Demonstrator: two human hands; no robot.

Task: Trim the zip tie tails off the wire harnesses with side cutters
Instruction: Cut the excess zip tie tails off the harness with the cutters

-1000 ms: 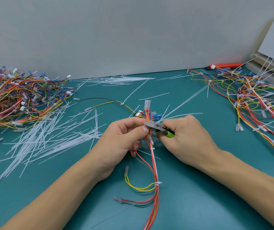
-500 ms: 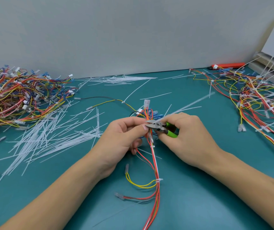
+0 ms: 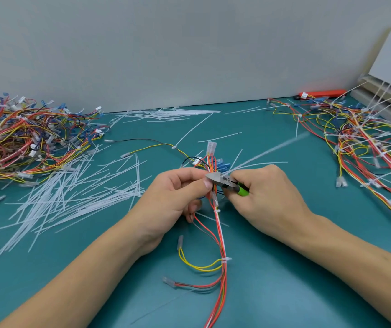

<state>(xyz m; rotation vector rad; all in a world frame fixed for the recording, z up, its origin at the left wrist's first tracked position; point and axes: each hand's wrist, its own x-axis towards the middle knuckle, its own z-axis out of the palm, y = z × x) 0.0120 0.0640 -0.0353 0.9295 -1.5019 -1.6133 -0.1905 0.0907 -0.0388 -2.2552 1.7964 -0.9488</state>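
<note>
Head view: on the teal worktop (image 3: 284, 268), the left hand (image 3: 175, 197) pinches a wire harness (image 3: 220, 233) between thumb and curled fingers, holding its upper part just above the surface while the red, orange and yellow wires trail toward the near edge. The right hand (image 3: 267, 197) grips the green-handled side cutters (image 3: 225, 182), whose metal head sits against the harness beside the left thumb (whether the blades are closed cannot be told). A blurred zip tie tail (image 3: 272, 150) streaks up and right from the cutters. Cut white tails (image 3: 71, 197) litter the left side, near a harness pile (image 3: 24, 138); another pile (image 3: 367, 150) lies at right.
</note>
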